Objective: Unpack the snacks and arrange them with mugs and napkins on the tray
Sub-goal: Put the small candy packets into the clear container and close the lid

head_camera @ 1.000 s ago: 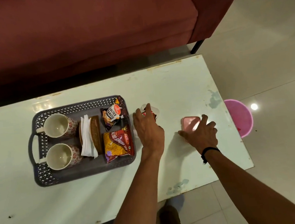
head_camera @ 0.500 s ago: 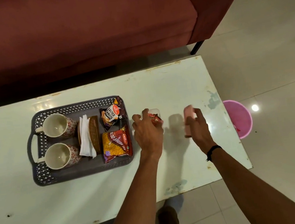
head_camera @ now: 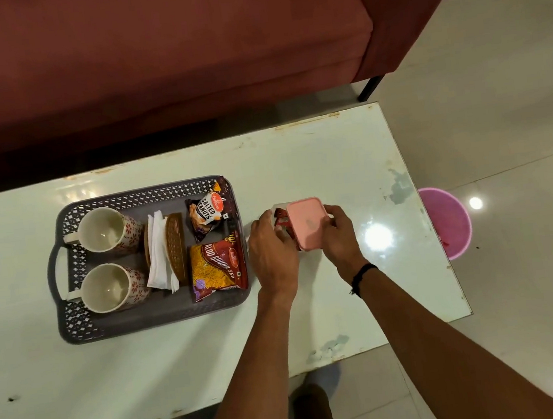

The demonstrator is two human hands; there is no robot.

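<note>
Pink lid (head_camera: 307, 223) held over container (head_camera: 281, 216) between both hands' fingers (head_camera: 332, 215)

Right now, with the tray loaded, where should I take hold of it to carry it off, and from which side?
Take the grey tray by its cut-out handle on the left end, coming in from the left. Only that end shows a handle; the right rim is crowded by the snack packets and the left hand, so support that end from below. The two mugs weigh down the handle end.

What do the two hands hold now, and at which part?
The right hand holds the pink lid by its right edge, over the clear container. The left hand grips that container's left side.
</note>
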